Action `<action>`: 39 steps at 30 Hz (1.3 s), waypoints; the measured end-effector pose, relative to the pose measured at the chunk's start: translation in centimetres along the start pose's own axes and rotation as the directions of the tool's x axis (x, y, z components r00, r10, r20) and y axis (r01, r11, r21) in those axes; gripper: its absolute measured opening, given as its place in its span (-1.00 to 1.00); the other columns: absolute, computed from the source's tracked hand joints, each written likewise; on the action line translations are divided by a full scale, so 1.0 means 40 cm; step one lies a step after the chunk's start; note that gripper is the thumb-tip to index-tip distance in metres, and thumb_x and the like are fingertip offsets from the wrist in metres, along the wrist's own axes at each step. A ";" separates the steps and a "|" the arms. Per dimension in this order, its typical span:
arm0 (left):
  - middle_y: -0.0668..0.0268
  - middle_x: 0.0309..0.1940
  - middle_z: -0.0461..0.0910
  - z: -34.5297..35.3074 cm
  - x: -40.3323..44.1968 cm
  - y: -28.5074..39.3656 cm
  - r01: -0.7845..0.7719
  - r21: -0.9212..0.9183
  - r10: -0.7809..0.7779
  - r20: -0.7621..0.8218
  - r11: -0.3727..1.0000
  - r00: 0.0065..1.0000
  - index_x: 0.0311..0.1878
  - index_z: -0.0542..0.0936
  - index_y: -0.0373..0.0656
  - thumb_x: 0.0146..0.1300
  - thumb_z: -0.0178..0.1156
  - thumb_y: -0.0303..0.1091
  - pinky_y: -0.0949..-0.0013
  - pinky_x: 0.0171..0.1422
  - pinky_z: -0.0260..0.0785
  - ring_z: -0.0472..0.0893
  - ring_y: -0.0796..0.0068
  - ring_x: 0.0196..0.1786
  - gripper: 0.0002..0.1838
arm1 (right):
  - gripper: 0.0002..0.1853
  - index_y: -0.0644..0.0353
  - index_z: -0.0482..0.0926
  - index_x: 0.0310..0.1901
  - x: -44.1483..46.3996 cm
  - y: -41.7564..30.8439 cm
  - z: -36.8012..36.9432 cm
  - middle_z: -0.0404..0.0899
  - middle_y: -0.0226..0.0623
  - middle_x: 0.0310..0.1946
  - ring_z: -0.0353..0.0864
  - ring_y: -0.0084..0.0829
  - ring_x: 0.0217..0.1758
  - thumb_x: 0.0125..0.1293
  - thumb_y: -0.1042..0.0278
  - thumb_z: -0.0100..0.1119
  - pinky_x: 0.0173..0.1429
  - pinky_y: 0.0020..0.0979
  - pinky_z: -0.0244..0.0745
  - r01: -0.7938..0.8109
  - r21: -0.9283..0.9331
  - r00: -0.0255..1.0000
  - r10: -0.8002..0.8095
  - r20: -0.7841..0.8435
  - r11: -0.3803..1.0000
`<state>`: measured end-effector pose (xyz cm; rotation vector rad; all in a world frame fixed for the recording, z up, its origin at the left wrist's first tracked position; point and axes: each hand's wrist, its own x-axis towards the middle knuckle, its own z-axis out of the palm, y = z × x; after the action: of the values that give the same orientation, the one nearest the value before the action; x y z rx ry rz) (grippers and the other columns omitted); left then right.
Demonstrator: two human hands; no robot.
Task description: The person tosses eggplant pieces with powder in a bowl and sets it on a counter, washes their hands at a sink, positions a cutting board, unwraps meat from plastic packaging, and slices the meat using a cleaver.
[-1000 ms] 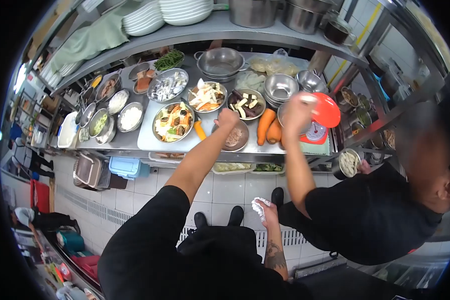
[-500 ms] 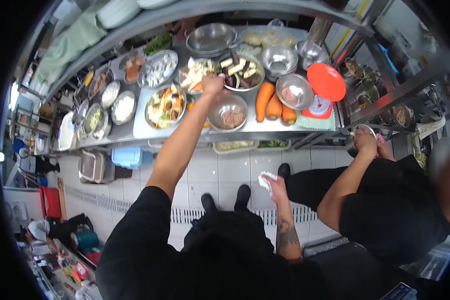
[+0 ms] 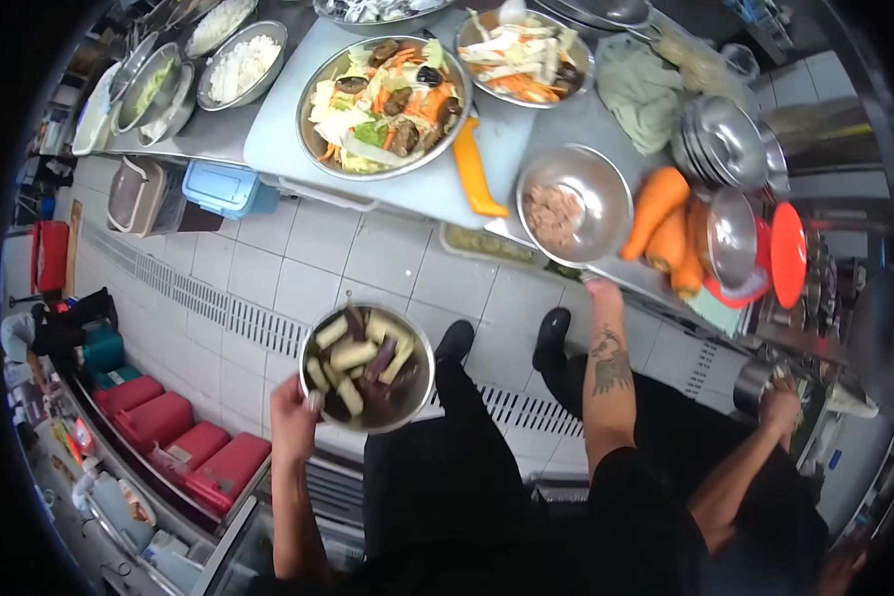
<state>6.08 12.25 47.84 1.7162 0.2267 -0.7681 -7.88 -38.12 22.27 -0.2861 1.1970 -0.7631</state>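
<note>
In my left hand (image 3: 293,419) is a metal bowl of cut eggplant (image 3: 375,370), gripped at its rim with the thumb over the edge. The bowl is off the counter, above the floor, and dark purple and pale pieces sit in it. My right hand (image 3: 598,286) is at the counter's front edge, just below a steel bowl with minced meat (image 3: 606,214). Its fingers are mostly hidden, and whether it touches the bowl or holds anything is unclear. A yellow-handled tool (image 3: 475,169) lies left of the meat bowl.
On the counter stand a large bowl of mixed vegetables (image 3: 382,109), a bowl of sliced vegetables (image 3: 521,60), carrots (image 3: 658,214), stacked steel bowls (image 3: 730,144) and a red scale (image 3: 787,253). A co-worker's hand (image 3: 780,409) is at the right. Red bins (image 3: 174,422) stand lower left.
My left hand has brought the eggplant bowl off the counter, back and down towards me. My right hand, which held a white cloth, has moved forward to the counter edge. The view has turned.
</note>
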 end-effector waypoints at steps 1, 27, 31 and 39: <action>0.41 -0.36 0.64 -0.025 0.016 -0.070 0.022 0.006 -0.022 0.011 1.000 1.000 -0.16 0.60 -0.29 0.27 0.21 -0.46 0.54 -0.35 0.47 0.57 0.68 -0.40 -0.87 | -0.57 0.40 0.38 0.22 0.042 -0.009 0.001 0.51 -0.07 0.17 0.53 -0.19 0.20 0.48 0.25 -0.11 0.33 -0.27 0.46 0.052 -0.035 0.999 -0.052 -0.008 0.998; 0.33 -0.47 0.53 0.616 0.656 -0.548 0.169 -0.112 -0.084 0.539 0.979 0.838 -0.37 0.51 -0.27 0.24 0.14 -0.56 0.34 -0.43 0.66 0.62 0.49 -0.44 -0.95 | -0.67 0.33 0.50 0.08 -0.021 -0.082 0.081 0.63 -0.06 -0.04 0.62 -0.29 0.01 0.40 0.28 0.09 0.12 -0.27 0.47 0.529 -0.570 0.848 -0.427 0.315 0.630; 0.30 -0.41 0.57 0.514 0.660 -0.520 0.159 -0.046 -0.111 0.529 0.986 0.841 -0.24 0.57 -0.28 0.24 0.13 -0.54 0.29 -0.39 0.67 0.66 0.45 -0.39 -0.94 | -0.68 0.32 0.52 0.05 -0.195 0.240 0.122 0.65 -0.05 -0.07 0.64 -0.31 -0.02 0.39 0.29 0.12 0.09 -0.27 0.47 0.418 -0.891 0.908 -0.102 0.406 0.179; 0.20 -0.24 0.64 0.033 0.673 -0.492 0.195 -0.173 -0.098 0.452 0.966 0.887 -0.08 0.56 -0.26 0.26 0.07 -0.51 0.26 -0.26 0.68 0.69 0.36 -0.25 -0.81 | -0.50 0.26 0.48 0.13 -0.508 0.630 0.260 0.50 0.13 0.10 0.47 0.05 0.20 0.07 0.58 0.22 0.21 -0.16 0.45 0.918 -0.371 0.395 0.428 0.813 -0.144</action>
<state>15.79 10.39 15.97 1.2905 0.1207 -1.1806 8.00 -8.32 26.31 -2.2748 0.2473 0.2206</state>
